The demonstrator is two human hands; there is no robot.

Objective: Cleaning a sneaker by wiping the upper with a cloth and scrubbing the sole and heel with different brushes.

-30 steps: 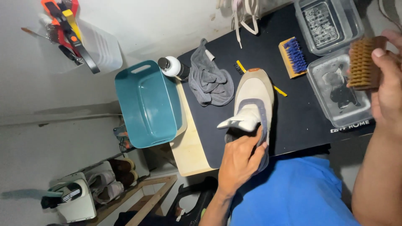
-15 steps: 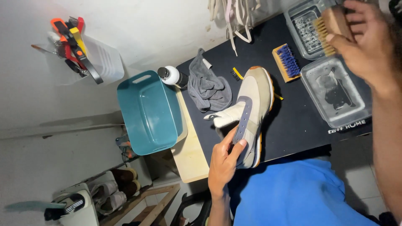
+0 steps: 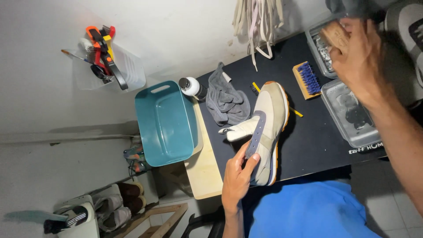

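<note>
**Shoe held, brush lifted: cleaning midway at most**

Head view, looking down on a black mat [image 3: 308, 145] over a small table.

Left hand [image 3: 238, 176] closed around the heel end of the shoe [image 3: 269, 128], thumb and fingers pinching the collar. Shoe tipped on its side near the mat's front edge, toe pointing away, tongue pulled out, eyelets bare. Laces [image 3: 257, 26] hanging on the wall, well apart from the shoe: unlacing done, by the look of it.

Right hand [image 3: 359, 57] raised and blurred above the far tray [image 3: 315, 37], fingers wrapped on a wooden brush [image 3: 335, 33]. Bristles hidden; wet or dry, cannot tell. Near tray [image 3: 348, 132] holding a little dark liquid.

Blue brush [image 3: 307, 79] lying idle just beside the toe. Grey cloth [image 3: 227, 99] crumpled left of the shoe, bottle [image 3: 191, 86] next to it, teal tub [image 3: 165, 123] off the mat's edge.

No foam or wet patches visible on the upper. Judged so: preparation finished, scrubbing barely begun or between dips; wiping, drying and relacing all left.
</note>
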